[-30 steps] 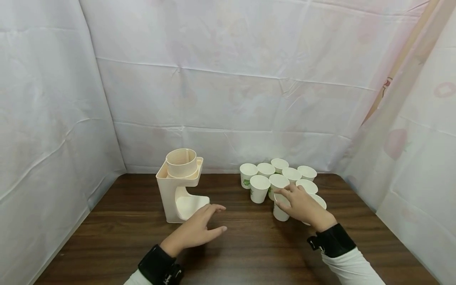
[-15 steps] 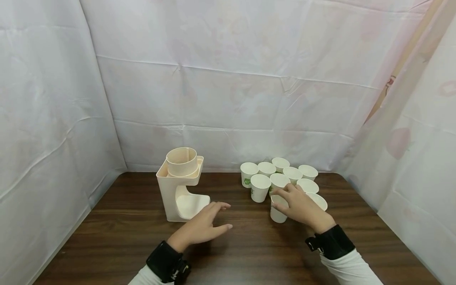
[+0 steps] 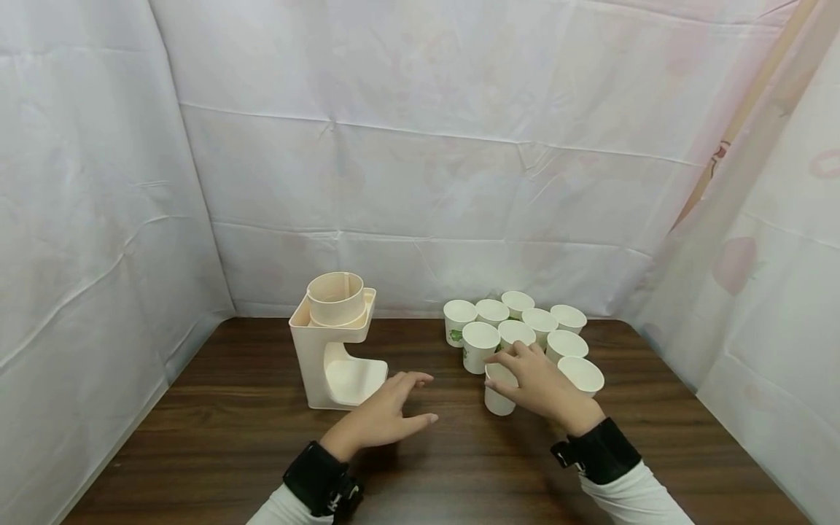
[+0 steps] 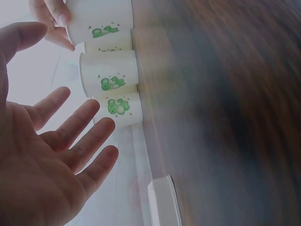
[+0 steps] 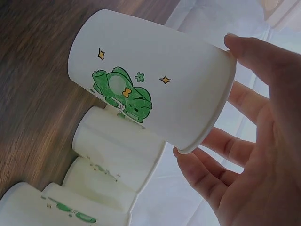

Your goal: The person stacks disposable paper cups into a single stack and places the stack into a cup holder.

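A white paper cup (image 5: 150, 75) with a green bear print is held at its rim by my right hand (image 3: 541, 386). In the right wrist view the thumb and fingers (image 5: 200, 172) pinch that rim from opposite sides. My left hand (image 3: 377, 415) is spread, palm inward, and holds nothing; its fingers (image 4: 89, 136) are relaxed in the left wrist view. Right behind the left hand stands a cream-coloured stand (image 3: 315, 364) with a round cylinder (image 3: 336, 299) on top and a low curved tray (image 3: 357, 379) at its front.
Several more white paper cups (image 3: 481, 343) stand upright in a cluster behind and to the right of the held one, including a cup (image 3: 582, 373) beside my right wrist. The dark wooden table (image 3: 197, 437) ends at white curtains (image 3: 420, 182) behind and on both sides.
My right hand has drawn the held cup leftward and slightly nearer, away from the other cups. My left hand has moved a little to the right.
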The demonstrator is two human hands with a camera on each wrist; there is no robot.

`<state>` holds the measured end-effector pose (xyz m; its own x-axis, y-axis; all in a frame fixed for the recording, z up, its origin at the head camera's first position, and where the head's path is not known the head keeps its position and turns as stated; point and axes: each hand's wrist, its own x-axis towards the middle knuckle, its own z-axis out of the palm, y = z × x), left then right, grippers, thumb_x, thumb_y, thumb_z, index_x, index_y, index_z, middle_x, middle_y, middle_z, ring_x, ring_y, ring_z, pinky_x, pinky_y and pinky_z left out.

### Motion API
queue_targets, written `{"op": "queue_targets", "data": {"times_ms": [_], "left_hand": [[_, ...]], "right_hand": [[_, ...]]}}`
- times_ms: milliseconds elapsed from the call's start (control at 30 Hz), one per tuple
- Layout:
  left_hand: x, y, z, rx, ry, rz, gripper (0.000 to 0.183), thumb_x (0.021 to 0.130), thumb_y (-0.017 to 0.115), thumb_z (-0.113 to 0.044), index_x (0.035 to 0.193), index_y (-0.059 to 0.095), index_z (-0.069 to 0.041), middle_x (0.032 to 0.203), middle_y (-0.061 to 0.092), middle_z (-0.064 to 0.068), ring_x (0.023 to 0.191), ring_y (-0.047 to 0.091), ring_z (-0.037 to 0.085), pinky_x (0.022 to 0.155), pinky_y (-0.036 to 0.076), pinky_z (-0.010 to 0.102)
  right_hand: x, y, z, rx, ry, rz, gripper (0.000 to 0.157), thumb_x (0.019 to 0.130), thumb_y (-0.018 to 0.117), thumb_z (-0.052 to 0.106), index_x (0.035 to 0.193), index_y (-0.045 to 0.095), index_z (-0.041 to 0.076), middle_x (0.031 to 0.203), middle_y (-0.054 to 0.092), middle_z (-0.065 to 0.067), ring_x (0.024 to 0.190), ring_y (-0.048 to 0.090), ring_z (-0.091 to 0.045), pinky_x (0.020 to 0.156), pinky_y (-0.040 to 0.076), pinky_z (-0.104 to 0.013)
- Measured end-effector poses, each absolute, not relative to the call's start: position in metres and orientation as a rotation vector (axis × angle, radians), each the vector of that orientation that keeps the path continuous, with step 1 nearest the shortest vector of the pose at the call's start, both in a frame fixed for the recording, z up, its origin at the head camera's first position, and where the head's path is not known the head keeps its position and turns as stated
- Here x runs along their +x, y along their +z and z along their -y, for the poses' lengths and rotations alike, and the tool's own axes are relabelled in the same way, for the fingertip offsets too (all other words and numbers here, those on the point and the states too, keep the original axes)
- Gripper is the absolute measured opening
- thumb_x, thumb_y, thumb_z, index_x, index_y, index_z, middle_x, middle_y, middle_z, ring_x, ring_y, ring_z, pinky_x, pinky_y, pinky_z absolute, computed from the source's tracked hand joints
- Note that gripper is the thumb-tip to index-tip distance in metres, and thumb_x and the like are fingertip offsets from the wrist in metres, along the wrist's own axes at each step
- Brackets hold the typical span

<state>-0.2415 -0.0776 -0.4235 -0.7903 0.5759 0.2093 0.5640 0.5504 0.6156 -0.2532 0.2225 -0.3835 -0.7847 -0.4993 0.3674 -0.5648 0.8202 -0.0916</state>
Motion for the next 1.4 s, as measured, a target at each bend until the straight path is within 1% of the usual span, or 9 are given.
{"op": "queue_targets", "data": {"times_ms": [67,233,333,533,833,933,1100,1233,1400], "left_hand": [[-0.242,-0.424,0.073,1.016,1.088,-2.732,0.067,0.093,0.066,-0.05,0.143,0.047,-0.009,0.131,0.056,0.014,0.123,0.052,0.031,0.098,0.044,0.048],[-0.243,-0.425,0.061,0.999,1.073,-2.674,0.072,0.092,0.066,-0.054,0.146,0.045,-0.01,0.134,0.055,0.014,0.126,0.05,0.032,0.101,0.042,0.051],[-0.244,-0.426,0.055,0.993,1.059,-2.655,0.074,0.092,0.066,-0.054,0.147,0.044,-0.01,0.136,0.054,0.014,0.128,0.049,0.031,0.101,0.042,0.05],[-0.247,-0.427,0.044,0.954,1.067,-2.617,0.076,0.09,0.07,-0.05,0.147,0.043,-0.008,0.136,0.053,0.015,0.127,0.05,0.03,0.099,0.045,0.048],[-0.25,-0.43,0.035,0.915,1.131,-2.509,0.076,0.09,0.071,-0.045,0.149,0.038,-0.01,0.137,0.051,0.013,0.127,0.05,0.029,0.098,0.045,0.048],[-0.25,-0.433,0.035,0.916,1.116,-2.497,0.078,0.09,0.071,-0.045,0.15,0.036,-0.01,0.137,0.051,0.011,0.127,0.05,0.026,0.099,0.045,0.048],[-0.25,-0.436,0.035,0.95,1.142,-2.483,0.074,0.088,0.073,-0.042,0.147,0.04,-0.012,0.13,0.052,0.005,0.121,0.051,0.02,0.098,0.045,0.042],[-0.251,-0.437,0.036,0.981,1.164,-2.462,0.073,0.088,0.073,-0.043,0.146,0.041,-0.013,0.128,0.05,-0.001,0.119,0.048,0.014,0.098,0.043,0.038],[-0.251,-0.437,0.034,0.992,1.317,-2.327,0.074,0.088,0.076,-0.036,0.147,0.04,-0.012,0.124,0.057,-0.005,0.112,0.055,0.01,0.098,0.045,0.036]], "right_hand": [[-0.251,-0.384,-0.219,0.798,0.27,2.698,0.033,0.093,0.072,0.038,0.119,0.071,0.018,0.102,0.058,-0.006,0.086,0.05,-0.027,0.071,0.047,-0.042],[-0.244,-0.384,-0.208,0.831,0.281,2.737,0.034,0.095,0.07,0.039,0.123,0.07,0.02,0.104,0.057,-0.005,0.095,0.053,-0.028,0.074,0.05,-0.043],[-0.239,-0.384,-0.202,0.875,0.309,2.726,0.033,0.095,0.07,0.038,0.123,0.07,0.02,0.105,0.056,-0.004,0.099,0.053,-0.028,0.076,0.051,-0.043],[-0.233,-0.383,-0.196,0.977,0.381,2.682,0.03,0.095,0.072,0.034,0.121,0.07,0.018,0.104,0.055,0.001,0.098,0.05,-0.021,0.076,0.051,-0.039],[-0.227,-0.38,-0.19,1.035,0.444,2.728,0.035,0.093,0.073,0.036,0.126,0.069,0.022,0.113,0.056,-0.001,0.1,0.049,-0.02,0.078,0.05,-0.038],[-0.227,-0.379,-0.189,1.062,0.456,2.72,0.036,0.092,0.073,0.036,0.126,0.069,0.022,0.116,0.057,-0.002,0.101,0.049,-0.021,0.079,0.05,-0.038],[-0.226,-0.379,-0.187,1.125,0.454,2.682,0.037,0.093,0.071,0.04,0.125,0.07,0.021,0.119,0.058,-0.002,0.102,0.05,-0.02,0.082,0.05,-0.037],[-0.225,-0.381,-0.185,1.191,0.447,2.612,0.035,0.094,0.071,0.038,0.123,0.07,0.02,0.118,0.059,-0.003,0.102,0.051,-0.02,0.082,0.049,-0.037],[-0.224,-0.382,-0.181,1.269,0.451,2.526,0.035,0.092,0.073,0.035,0.123,0.07,0.017,0.119,0.061,-0.007,0.105,0.056,-0.024,0.084,0.051,-0.04]]}}
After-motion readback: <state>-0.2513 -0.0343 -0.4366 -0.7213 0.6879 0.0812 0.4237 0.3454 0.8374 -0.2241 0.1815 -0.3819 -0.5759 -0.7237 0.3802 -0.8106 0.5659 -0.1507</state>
